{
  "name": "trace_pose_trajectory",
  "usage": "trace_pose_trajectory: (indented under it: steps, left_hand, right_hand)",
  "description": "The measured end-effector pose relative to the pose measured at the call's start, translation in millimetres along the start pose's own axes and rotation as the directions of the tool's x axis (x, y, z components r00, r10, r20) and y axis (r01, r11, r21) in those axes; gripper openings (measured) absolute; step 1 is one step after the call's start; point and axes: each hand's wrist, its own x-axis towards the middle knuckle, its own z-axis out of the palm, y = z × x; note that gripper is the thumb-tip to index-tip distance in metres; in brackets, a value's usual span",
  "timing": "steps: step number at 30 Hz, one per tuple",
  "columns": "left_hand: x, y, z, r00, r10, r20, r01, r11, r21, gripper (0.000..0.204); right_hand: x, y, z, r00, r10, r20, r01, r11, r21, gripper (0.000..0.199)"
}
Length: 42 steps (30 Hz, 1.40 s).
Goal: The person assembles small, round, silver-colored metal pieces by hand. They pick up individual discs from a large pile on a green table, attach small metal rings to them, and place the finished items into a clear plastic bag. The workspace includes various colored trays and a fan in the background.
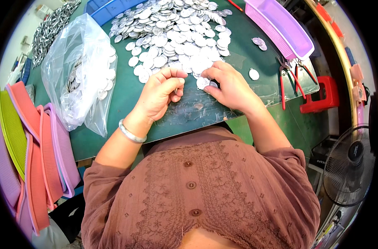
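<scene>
A large heap of round silver metal discs with small loops (pixel 172 33), like medals or tags, lies on the green tabletop (pixel 172 124). My left hand (pixel 158 93), with a pale bangle (pixel 132 132) on its wrist, is curled at the heap's near edge. Its thumb and forefinger are pinched together, and what sits between them is too small to make out. To its right, my right hand (pixel 232 87) has its thumb and forefinger around a silver disc (pixel 202 83) at the heap's edge. Another disc partly shows beneath those fingers.
A clear plastic bag (pixel 79 74) of discs stands left, beside a pile of metal parts (pixel 52 31). A blue tray (pixel 110 10) and purple basket (pixel 280 29) sit far off. Red-handled pliers (pixel 289 79) lie right, near a red stool (pixel 323 97). Coloured baskets (pixel 35 157) lean left; a fan (pixel 350 162) stands right.
</scene>
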Motion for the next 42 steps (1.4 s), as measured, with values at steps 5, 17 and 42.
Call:
trace_pose_trajectory:
  steps: [5,17,42]
  left_hand:
    - [-1.6,-1.7,2.1,0.998,-0.054,0.012,0.053,0.996,0.066,0.014]
    - [-1.2,-10.5,20.1,0.999,0.033,-0.017,-0.032,0.998,0.057,0.01]
    - [-8.3,-6.3,20.9,0.989,0.145,-0.044,-0.143,0.989,0.033,0.008]
  right_hand:
    - [2.5,-1.7,-1.4,0.971,0.223,0.084,-0.238,0.925,0.297,0.021]
    - [0.2,-7.4,1.8,0.924,0.359,0.13,-0.223,0.229,0.948,0.01]
    - [-8.6,-13.4,6.9,0.959,0.267,-0.092,-0.094,0.607,0.789,0.007]
